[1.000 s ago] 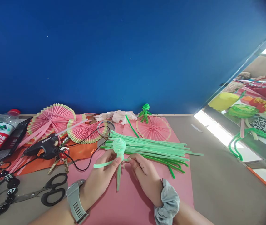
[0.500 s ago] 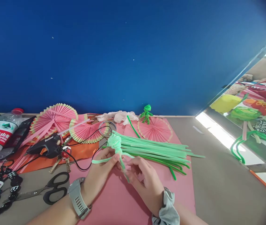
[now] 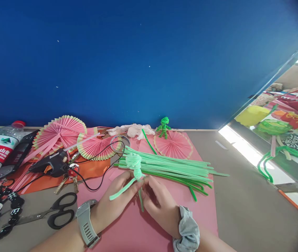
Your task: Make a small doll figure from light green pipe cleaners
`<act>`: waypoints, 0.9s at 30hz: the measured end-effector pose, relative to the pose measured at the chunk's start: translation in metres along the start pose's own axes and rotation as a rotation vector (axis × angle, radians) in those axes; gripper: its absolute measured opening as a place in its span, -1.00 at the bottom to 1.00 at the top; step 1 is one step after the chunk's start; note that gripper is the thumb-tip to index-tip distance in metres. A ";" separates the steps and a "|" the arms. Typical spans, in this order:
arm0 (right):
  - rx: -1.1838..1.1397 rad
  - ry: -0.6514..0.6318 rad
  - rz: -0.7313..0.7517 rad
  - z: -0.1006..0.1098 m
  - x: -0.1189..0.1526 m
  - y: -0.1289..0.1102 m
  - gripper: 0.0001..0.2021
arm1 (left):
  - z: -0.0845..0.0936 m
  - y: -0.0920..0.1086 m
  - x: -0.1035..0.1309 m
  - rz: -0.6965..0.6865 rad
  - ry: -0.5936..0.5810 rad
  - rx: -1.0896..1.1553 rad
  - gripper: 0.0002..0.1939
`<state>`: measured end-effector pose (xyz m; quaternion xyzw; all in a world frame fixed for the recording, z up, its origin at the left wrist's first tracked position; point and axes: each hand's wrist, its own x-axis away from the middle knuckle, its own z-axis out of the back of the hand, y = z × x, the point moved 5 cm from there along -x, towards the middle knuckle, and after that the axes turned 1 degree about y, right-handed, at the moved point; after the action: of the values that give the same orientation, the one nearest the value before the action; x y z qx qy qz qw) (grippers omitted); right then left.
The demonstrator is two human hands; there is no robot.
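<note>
Left hand (image 3: 113,196) and right hand (image 3: 161,199) pinch the figure (image 3: 133,161) low; long axis near–far, coiled end far.

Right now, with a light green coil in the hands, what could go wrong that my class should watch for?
The coil might unwind if the left hand or right hand eases its grip, as two ends stick out.
The pipe cleaners lie just beyond the fingers, so a knock could scatter them.
The black cord loops close to the left hand and might snag it.
</note>
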<state>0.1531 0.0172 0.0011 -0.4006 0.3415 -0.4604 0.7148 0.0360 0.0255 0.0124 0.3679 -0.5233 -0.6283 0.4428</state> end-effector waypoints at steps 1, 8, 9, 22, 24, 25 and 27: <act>-0.026 -0.003 0.012 0.000 0.001 -0.002 -0.88 | 0.000 0.002 0.000 -0.016 -0.024 -0.002 -0.78; -0.429 -0.094 -0.061 -0.002 0.001 -0.002 -0.84 | 0.003 -0.002 0.006 0.016 -0.064 0.034 -0.79; -0.413 -0.088 -0.048 -0.001 0.001 -0.003 -0.84 | 0.003 -0.003 0.007 0.024 -0.053 0.033 -0.79; 0.026 -0.074 0.131 0.003 0.005 -0.013 -0.81 | 0.004 -0.011 0.002 0.112 0.046 0.107 -0.81; 0.078 -0.070 0.128 0.002 0.005 -0.012 -0.85 | 0.000 -0.016 0.003 0.167 0.024 0.246 -0.75; 0.106 -0.063 0.124 0.002 0.006 -0.011 -0.86 | -0.003 -0.019 0.003 0.209 -0.005 0.347 -0.70; 0.143 -0.044 0.119 0.003 0.006 -0.010 -0.87 | -0.009 -0.022 0.004 0.288 -0.081 0.560 -0.62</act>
<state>0.1541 0.0096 0.0102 -0.3377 0.3153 -0.4314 0.7749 0.0388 0.0200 -0.0110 0.3725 -0.7399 -0.4046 0.3874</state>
